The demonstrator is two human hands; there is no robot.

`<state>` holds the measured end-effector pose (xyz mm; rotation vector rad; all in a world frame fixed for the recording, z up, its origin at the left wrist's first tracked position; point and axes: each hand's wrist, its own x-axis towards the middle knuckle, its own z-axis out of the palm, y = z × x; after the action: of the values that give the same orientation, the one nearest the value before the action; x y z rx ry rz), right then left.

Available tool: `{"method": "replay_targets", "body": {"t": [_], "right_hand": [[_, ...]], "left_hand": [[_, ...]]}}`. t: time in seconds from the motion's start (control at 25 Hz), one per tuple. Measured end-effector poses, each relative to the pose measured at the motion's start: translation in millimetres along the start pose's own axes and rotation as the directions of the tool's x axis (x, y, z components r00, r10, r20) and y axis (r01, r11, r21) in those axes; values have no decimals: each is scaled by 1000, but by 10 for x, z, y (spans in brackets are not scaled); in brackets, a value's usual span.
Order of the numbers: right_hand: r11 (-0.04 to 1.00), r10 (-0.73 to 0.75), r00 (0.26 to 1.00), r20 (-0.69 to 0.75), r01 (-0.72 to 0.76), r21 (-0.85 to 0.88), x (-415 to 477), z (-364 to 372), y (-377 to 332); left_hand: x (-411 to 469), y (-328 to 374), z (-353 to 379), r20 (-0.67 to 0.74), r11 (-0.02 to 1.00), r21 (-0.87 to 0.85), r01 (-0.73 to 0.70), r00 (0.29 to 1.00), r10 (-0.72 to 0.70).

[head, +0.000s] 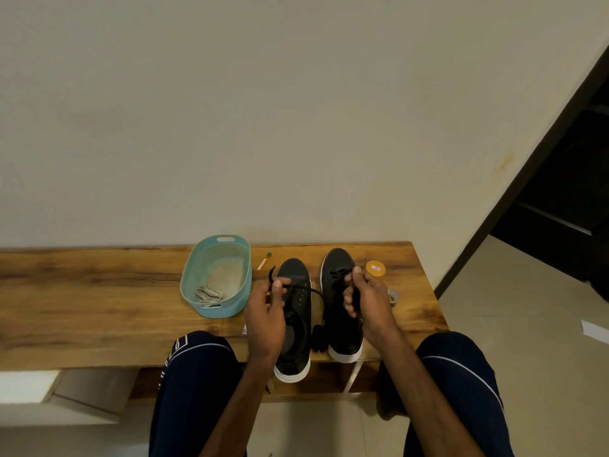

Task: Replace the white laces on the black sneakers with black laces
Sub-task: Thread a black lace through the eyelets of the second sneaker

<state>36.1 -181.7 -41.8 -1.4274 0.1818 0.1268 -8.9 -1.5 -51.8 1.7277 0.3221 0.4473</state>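
L hand (267, 311) is pinching one end of a black lace (306, 287) betw. thumb & forefinger; R hand (369, 301) is gripping the other part, fingers curled; lace is stretching over the unlaced sneaker (296, 328); second sneaker (337, 262) is sitting alongside on the wooden bench (99, 291); white laces (207, 295) are lying in the teal basket (197, 265).

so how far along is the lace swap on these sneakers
Done: the white laces lie in the teal basket, and the right sneaker already looks laced in black. In hand: the left hand and right hand pinch a black lace stretched above the left sneaker. Left: that shoe's eyelets look bare, so it needs threading.
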Motion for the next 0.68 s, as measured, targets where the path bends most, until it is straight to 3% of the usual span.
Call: {"method": "replay_targets", "body": {"t": [0.12, 0.2, 0.28, 0.4, 0.52, 0.6, 0.68], "right_hand": [[936, 13, 996, 84, 17, -351, 90, 51, 11], [855, 182, 967, 175, -68, -515, 72, 163, 165], [754, 259, 941, 220, -54, -655, 4, 261, 343], [552, 195, 953, 233, 90, -829, -2, 291, 450], [370, 175, 973, 150, 76, -926, 22, 212, 427], [340, 160, 979, 128, 68, -938, 11, 161, 364], [394, 82, 986, 144, 101, -913, 4, 120, 263]], "left_hand": [[22, -87, 41, 95, 986, 91, 143, 984, -152], [-20, -176, 128, 203, 923, 105, 371, 900, -385], [-53, -252, 199, 224, 875, 158, 458, 847, -483], [-26, -255, 250, 153, 881, 263, 393, 885, -440], [-38, -268, 263, 142, 882, 340, 327, 909, -392], [-71, -263, 277, 163, 883, 385, 269, 922, -352], [-71, -210, 254, 165, 887, 424, 184, 947, -276]]}}
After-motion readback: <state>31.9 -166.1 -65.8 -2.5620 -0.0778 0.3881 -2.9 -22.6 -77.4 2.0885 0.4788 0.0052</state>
